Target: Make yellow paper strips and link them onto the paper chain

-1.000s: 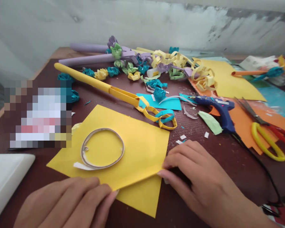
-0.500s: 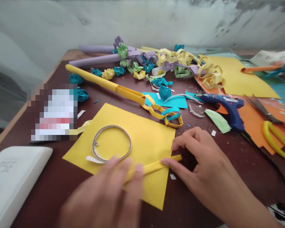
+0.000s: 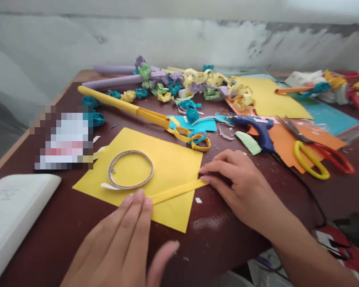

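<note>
A folded yellow paper strip [image 3: 175, 192] lies slantwise over a square yellow paper sheet [image 3: 167, 159]. My right hand [image 3: 239, 183] pinches the strip's right end between thumb and fingers, at the sheet's right edge. Across its left end rest the outstretched fingers of my left hand [image 3: 119, 239], laid flat with the thumb held apart. That end is hidden under the fingertips. Just above my left fingers, a thin ring-shaped bangle [image 3: 152, 167] sits on the sheet, and a small white paper scrap [image 3: 109, 186] touches its lower left.
Behind the sheet lie a yellow paper tube [image 3: 107, 99] with a paper chain [image 3: 182, 134] and several crumpled paper flowers [image 3: 128, 96]. A blue glue gun [image 3: 264, 133] and scissors [image 3: 310, 159] lie at right. A white box-like device [image 3: 20, 211] stands at left, near a pixelated item [image 3: 67, 139].
My left hand has slid left and down along the strip and now lies still. My right hand has moved to the strip's very end. The view has shifted right.
</note>
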A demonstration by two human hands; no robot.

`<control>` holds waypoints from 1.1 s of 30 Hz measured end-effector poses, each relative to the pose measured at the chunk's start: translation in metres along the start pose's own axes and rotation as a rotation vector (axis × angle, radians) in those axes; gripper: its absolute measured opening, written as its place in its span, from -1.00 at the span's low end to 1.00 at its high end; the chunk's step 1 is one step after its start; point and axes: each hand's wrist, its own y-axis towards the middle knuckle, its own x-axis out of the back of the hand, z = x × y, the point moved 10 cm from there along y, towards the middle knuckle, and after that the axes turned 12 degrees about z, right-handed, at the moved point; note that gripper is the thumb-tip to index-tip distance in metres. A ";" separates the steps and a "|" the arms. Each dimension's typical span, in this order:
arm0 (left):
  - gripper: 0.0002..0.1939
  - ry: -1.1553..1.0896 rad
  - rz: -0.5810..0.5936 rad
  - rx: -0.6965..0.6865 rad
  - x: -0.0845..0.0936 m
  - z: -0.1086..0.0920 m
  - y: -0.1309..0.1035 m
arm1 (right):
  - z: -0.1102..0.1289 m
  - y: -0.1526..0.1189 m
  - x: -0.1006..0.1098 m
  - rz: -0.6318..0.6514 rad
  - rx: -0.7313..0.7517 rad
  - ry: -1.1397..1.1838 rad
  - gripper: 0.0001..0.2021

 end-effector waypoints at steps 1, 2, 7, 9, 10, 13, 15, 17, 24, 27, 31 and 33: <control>-0.42 0.018 -0.023 -0.032 0.005 0.002 0.006 | 0.007 0.000 -0.002 0.028 0.057 -0.005 -0.86; -0.58 0.052 -0.012 -0.063 0.006 0.004 0.014 | 0.012 -0.001 -0.004 0.056 0.105 -0.014 -0.85; -0.67 0.174 0.176 -0.218 -0.003 0.004 0.053 | 0.017 0.000 -0.007 0.084 0.147 -0.031 -0.84; -0.72 0.060 0.131 -0.134 0.005 0.014 0.060 | 0.018 -0.001 -0.004 0.053 0.149 0.000 -0.86; -0.76 -0.033 0.105 -0.065 0.008 0.022 0.060 | 0.018 -0.002 -0.002 0.030 0.145 0.057 -0.88; -0.80 -0.328 0.114 0.128 0.004 0.044 0.051 | 0.008 -0.007 0.005 -0.054 0.080 0.406 -0.84; -0.76 -0.423 0.146 0.182 -0.003 0.050 0.045 | 0.003 -0.011 0.004 -0.083 0.045 0.556 -0.80; -0.70 -0.439 0.145 0.172 -0.005 0.050 0.043 | 0.004 -0.012 0.001 -0.072 0.051 0.551 -0.79; -0.61 -0.567 0.136 0.189 -0.009 0.055 0.045 | -0.005 -0.009 -0.007 -0.082 0.115 0.749 -0.60; -0.58 -0.599 0.152 0.198 -0.011 0.057 0.044 | -0.009 -0.004 -0.014 -0.014 0.148 0.996 -0.63; -0.55 -0.644 0.171 0.199 -0.014 0.056 0.043 | -0.019 -0.004 -0.011 -0.048 0.145 1.026 -0.61; -0.55 -0.661 0.172 0.206 -0.014 0.055 0.044 | -0.022 -0.005 -0.010 -0.055 0.134 1.011 -0.62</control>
